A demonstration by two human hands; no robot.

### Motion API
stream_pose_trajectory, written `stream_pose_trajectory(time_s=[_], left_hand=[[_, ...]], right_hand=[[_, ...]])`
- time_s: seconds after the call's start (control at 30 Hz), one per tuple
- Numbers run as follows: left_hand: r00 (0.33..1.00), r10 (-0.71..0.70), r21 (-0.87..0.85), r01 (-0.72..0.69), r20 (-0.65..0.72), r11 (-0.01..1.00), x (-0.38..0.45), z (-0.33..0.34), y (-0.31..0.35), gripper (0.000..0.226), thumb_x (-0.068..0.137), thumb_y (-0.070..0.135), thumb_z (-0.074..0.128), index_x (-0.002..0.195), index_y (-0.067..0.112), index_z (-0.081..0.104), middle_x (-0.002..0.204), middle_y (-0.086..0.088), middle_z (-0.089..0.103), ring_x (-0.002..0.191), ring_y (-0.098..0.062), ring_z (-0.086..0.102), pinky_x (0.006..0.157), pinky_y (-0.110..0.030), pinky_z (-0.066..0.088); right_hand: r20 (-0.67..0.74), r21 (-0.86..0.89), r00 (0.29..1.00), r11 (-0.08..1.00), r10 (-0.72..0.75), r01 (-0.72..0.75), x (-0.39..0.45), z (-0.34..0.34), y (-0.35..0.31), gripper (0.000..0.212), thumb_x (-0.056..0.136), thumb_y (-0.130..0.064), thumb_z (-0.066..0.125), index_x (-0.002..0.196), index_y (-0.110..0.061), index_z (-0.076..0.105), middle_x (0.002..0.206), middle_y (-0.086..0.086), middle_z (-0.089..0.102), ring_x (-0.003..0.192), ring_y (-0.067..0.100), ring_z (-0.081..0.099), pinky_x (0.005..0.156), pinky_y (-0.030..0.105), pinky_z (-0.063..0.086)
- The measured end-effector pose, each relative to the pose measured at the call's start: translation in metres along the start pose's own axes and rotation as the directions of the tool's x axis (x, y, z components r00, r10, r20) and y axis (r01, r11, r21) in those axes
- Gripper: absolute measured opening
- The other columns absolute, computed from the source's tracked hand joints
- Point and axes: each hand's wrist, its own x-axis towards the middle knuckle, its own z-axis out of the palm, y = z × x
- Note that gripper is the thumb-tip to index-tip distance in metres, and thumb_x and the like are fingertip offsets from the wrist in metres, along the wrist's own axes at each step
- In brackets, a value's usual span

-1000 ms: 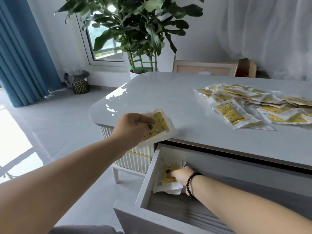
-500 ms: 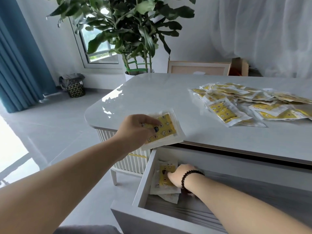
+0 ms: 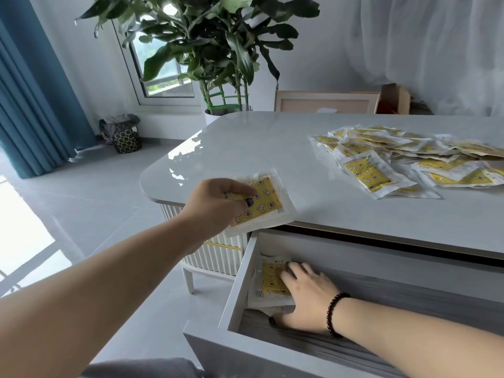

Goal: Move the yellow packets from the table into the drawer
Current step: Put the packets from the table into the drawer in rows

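Both hands are busy at once. My right hand (image 3: 305, 293) lies down in the open drawer (image 3: 240, 279), fingers now spread flat and relaxed over the small stack of yellow packets (image 3: 268, 282) in its far-left corner; half a second ago those fingers were still bunched on the top packet, so I judge it has just been let go and pressed into place. My left hand (image 3: 218, 205) pinches another yellow packet (image 3: 268, 203), thumb and fingers curled over its near-left corner, at the near-left edge of the table (image 3: 272, 148). That packet juts out past the edge, right above the drawer's left wall, and it has barely shifted over the last second.

So one more packet counts as stowed, and the next is ready to drop in once my right hand clears out.

As for the drawer, only its left end holds anything: a few packets stacked loosely, one white corner poking out underneath near my thumb. Everything to the right of my wrist shows bare grey lining, though my forearm hides part of it.

Most of the job is still ahead. A big heap of yellow packets (image 3: 409, 159) sprawls over the right part of the table, well apart from both hands, running out of view on the right.
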Motion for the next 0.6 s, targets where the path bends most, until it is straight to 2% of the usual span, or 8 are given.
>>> stream_pose_trajectory(time_s=[0.1, 0.23, 0.3, 0.37, 0.4, 0.47, 0.53, 0.6], left_hand=[[1.0, -0.003, -0.006, 0.003, 0.004, 1.0, 0.001, 0.0, 0.0, 0.024, 0.085, 0.003, 0.066, 0.086, 0.026, 0.075, 0.098, 0.007, 0.07, 0.089, -0.017, 0.067, 0.08, -0.027, 0.057], [1.0, -0.007, 0.001, 0.007, 0.006, 1.0, 0.001, 0.0, -0.001, 0.027, 0.085, 0.003, 0.065, 0.085, 0.028, 0.074, 0.098, 0.006, 0.07, 0.088, -0.016, 0.067, 0.076, -0.024, 0.057], [1.0, -0.006, -0.001, 0.006, 0.005, 1.0, 0.001, 0.0, -0.001, 0.027, 0.085, 0.002, 0.066, 0.085, 0.028, 0.074, 0.099, 0.005, 0.07, 0.089, -0.017, 0.067, 0.077, -0.025, 0.057], [1.0, -0.005, -0.002, 0.005, 0.005, 1.0, 0.001, -0.001, -0.002, 0.027, 0.085, 0.002, 0.065, 0.084, 0.028, 0.074, 0.099, 0.004, 0.07, 0.089, -0.017, 0.067, 0.075, -0.024, 0.057], [1.0, -0.006, -0.001, 0.006, 0.005, 1.0, 0.001, -0.001, -0.002, 0.027, 0.085, 0.002, 0.065, 0.084, 0.028, 0.074, 0.1, 0.004, 0.07, 0.089, -0.017, 0.067, 0.074, -0.023, 0.056], [1.0, -0.005, 0.0, 0.005, 0.002, 1.0, 0.001, -0.001, -0.002, 0.028, 0.086, 0.002, 0.065, 0.083, 0.029, 0.074, 0.1, 0.004, 0.069, 0.09, -0.017, 0.066, 0.073, -0.023, 0.056], [1.0, -0.004, -0.001, 0.004, 0.0, 1.0, 0.001, -0.002, -0.001, 0.029, 0.086, 0.002, 0.065, 0.082, 0.029, 0.074, 0.1, 0.003, 0.069, 0.09, -0.018, 0.066, 0.075, -0.025, 0.056], [1.0, -0.004, 0.001, 0.004, -0.001, 1.0, 0.0, -0.001, -0.001, 0.028, 0.086, 0.002, 0.065, 0.083, 0.029, 0.074, 0.1, 0.004, 0.069, 0.09, -0.018, 0.066, 0.078, -0.027, 0.057]], right_hand=[[-0.061, -0.03, 0.997, 0.998, -0.056, 0.054, 0.0, 0.003, 0.001, 0.07, 0.083, -0.059, 0.042, 0.14, -0.02, 0.032, 0.148, 0.006, 0.026, 0.133, 0.026, 0.028, 0.107, 0.043, 0.033], [-0.112, -0.105, 0.975, 0.978, -0.194, 0.182, 0.0, 0.005, 0.006, 0.062, 0.084, -0.053, 0.037, 0.136, -0.02, 0.038, 0.141, 0.009, 0.038, 0.128, 0.03, 0.037, 0.1, 0.045, 0.041], [-0.139, -0.183, 0.949, 0.949, -0.284, 0.257, 0.001, 0.006, 0.009, 0.058, 0.079, -0.054, 0.034, 0.122, -0.019, 0.052, 0.119, 0.009, 0.058, 0.107, 0.028, 0.056, 0.079, 0.043, 0.054], [-0.176, -0.246, 0.935, 0.934, -0.307, 0.26, 0.004, 0.01, 0.015, 0.053, 0.075, -0.057, 0.034, 0.102, -0.021, 0.062, 0.089, 0.003, 0.065, 0.08, 0.021, 0.063, 0.059, 0.033, 0.056], [-0.186, -0.274, 0.931, 0.926, -0.315, 0.259, 0.005, 0.01, 0.016, 0.052, 0.075, -0.058, 0.034, 0.096, -0.022, 0.065, 0.079, 0.001, 0.065, 0.073, 0.019, 0.062, 0.056, 0.03, 0.054], [-0.201, -0.337, 0.917, 0.903, -0.346, 0.267, 0.007, 0.009, 0.016, 0.05, 0.076, -0.061, 0.039, 0.09, -0.022, 0.068, 0.066, 0.0, 0.063, 0.067, 0.018, 0.06, 0.057, 0.028, 0.052], [-0.194, -0.398, 0.904, 0.873, -0.381, 0.283, 0.007, 0.011, 0.015, 0.048, 0.076, -0.062, 0.051, 0.083, -0.017, 0.069, 0.058, 0.002, 0.063, 0.064, 0.02, 0.058, 0.059, 0.028, 0.051], [-0.183, -0.423, 0.905, 0.862, -0.383, 0.28, 0.006, 0.013, 0.014, 0.048, 0.073, -0.062, 0.06, 0.076, -0.015, 0.069, 0.061, 0.006, 0.064, 0.068, 0.023, 0.059, 0.062, 0.031, 0.052]])
